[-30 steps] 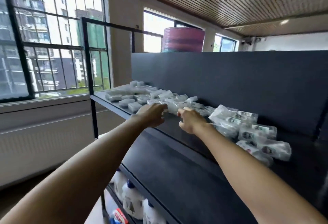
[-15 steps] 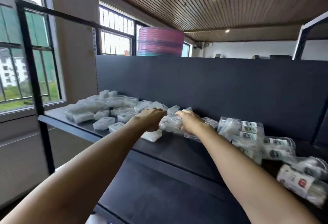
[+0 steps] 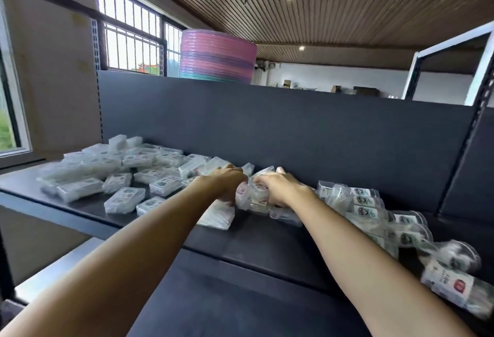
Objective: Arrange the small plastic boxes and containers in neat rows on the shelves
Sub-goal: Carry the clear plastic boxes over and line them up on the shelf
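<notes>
Both arms reach forward over the dark shelf (image 3: 88,204). The left hand (image 3: 223,185) and right hand (image 3: 280,188) meet at the shelf's middle, knuckles up, fingers curled down into a cluster of clear boxes (image 3: 254,195) bunched between them. Each hand appears to grip part of that cluster; the fingertips are hidden, so the exact hold cannot be told. One frosted flat box (image 3: 217,216) lies on the shelf just under the left wrist, toward the shelf's front edge.

Toward the shelf's left end, a loose scatter of small plastic boxes (image 3: 120,176) lies at mixed angles, some stacked, not in rows. Toward its right end, a jumbled line of bagged round containers (image 3: 374,211) runs from the right hand to the near right corner, touching one another.

Behind the shelf rises its dark back panel (image 3: 294,128); above that shows a stack of pink basins (image 3: 216,56).
</notes>
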The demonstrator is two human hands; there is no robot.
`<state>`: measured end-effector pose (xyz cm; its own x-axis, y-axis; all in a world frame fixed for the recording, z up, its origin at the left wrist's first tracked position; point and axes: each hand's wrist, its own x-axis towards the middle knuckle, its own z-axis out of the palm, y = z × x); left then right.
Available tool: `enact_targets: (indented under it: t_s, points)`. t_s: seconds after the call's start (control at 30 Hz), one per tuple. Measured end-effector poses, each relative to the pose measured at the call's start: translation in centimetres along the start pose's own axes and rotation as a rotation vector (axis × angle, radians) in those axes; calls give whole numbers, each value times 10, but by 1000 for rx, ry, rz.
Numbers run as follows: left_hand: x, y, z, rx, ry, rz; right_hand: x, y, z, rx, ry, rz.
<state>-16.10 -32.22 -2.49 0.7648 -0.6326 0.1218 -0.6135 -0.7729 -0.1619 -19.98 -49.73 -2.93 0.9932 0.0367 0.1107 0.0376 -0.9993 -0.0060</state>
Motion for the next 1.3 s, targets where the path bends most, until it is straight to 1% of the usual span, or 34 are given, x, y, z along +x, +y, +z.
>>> enact_targets:
  t_s: [0.03,0.13,0.27,0.43,0.53,0.67,0.8,0.93,1.07,1.17,1.3]
  points:
    - [2,-2,2,-26,16,-2,1,-1,0,-16,10,2]
    - [5,-7,5,-79,46,-7,2,-2,3,-86,121,-38]
    - [0,-6,2,-126,113,-24,-4,5,2,-76,218,-20]
    - [-12,7,-2,-202,222,-34,-27,10,-6,-13,264,18]
    - [-23,22,-10,-209,274,-13,-50,14,-13,20,257,44]
    - [-41,50,-24,-191,347,9,-92,26,-21,32,308,48]
    - [-63,88,-38,-176,390,42,-149,41,-28,57,370,38]
    - [-90,137,-45,-148,364,109,-217,59,-31,35,436,76]
    - [-118,194,-51,-124,350,210,-289,77,-29,29,423,145]
    - [-135,234,-57,-101,371,279,-338,90,-28,34,427,173]
    - [-154,299,-66,-111,380,395,-416,114,-30,33,436,269]
